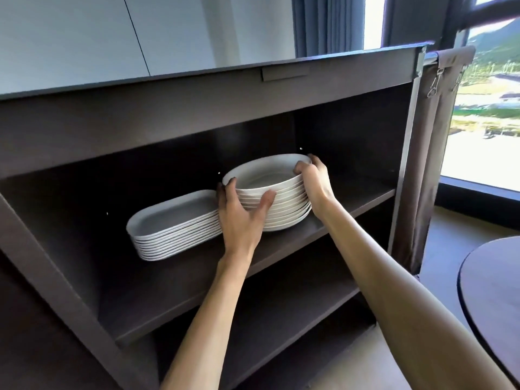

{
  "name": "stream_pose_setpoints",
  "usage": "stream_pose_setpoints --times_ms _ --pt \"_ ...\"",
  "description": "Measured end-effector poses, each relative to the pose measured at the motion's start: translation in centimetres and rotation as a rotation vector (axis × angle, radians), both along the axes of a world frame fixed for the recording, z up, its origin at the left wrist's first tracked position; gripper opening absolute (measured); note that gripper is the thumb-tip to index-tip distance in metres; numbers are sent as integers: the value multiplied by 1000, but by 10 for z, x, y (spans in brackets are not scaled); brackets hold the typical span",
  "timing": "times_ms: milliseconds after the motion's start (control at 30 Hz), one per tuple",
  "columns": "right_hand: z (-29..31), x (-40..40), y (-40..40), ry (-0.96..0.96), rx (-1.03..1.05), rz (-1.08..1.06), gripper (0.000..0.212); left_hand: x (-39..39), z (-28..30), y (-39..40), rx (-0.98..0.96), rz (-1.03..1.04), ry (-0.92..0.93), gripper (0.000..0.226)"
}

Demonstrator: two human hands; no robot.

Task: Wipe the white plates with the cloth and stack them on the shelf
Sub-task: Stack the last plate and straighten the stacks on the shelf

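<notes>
Left hand (242, 218), right hand (315, 181), fingers curled.

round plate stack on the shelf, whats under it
The stack of round white plates sits directly on the dark brown shelf board. The left hand covers its lower left edge, so that part stays unseen.

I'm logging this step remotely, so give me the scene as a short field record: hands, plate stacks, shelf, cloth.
left hand: left hand grips the left side of the round plate stack, thumb on its front
right hand: right hand grips the stack's right side, fingers over the top rim
round plate stack: upright on the upper shelf
oblong plate stack: oblong plate stack on the same shelf, left of the round one
lower shelf: lower shelf shows no plates
cloth: not in view
</notes>
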State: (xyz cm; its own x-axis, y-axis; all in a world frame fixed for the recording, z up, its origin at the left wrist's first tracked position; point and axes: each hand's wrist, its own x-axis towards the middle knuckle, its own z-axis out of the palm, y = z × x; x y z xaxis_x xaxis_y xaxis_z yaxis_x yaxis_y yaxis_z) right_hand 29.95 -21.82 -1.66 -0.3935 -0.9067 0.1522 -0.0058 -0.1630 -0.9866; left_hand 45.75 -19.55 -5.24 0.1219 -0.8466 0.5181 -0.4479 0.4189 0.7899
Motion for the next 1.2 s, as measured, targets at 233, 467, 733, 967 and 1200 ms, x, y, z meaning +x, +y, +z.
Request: stream_pose_setpoints --times_ms 233,467,733,967,1200 --pt "-23 7 -5 -19 -115 -50 74 1 -11 -1 14 24 -51 119" --pt "-33 9 -5 -130 -82 -92 69 -4 -20 14 -31 102 -230 120" --pt "-44 2 -11 -119 -69 -27 52 -21 -33 19 -26 160 -296 139" --pt "-45 -5 -43 -199 -56 9 46 -33 -29 4 2 181 -198 125" --pt "-37 -10 -71 -205 -1 47 60 -51 -20 -19 105 244 -160 126"
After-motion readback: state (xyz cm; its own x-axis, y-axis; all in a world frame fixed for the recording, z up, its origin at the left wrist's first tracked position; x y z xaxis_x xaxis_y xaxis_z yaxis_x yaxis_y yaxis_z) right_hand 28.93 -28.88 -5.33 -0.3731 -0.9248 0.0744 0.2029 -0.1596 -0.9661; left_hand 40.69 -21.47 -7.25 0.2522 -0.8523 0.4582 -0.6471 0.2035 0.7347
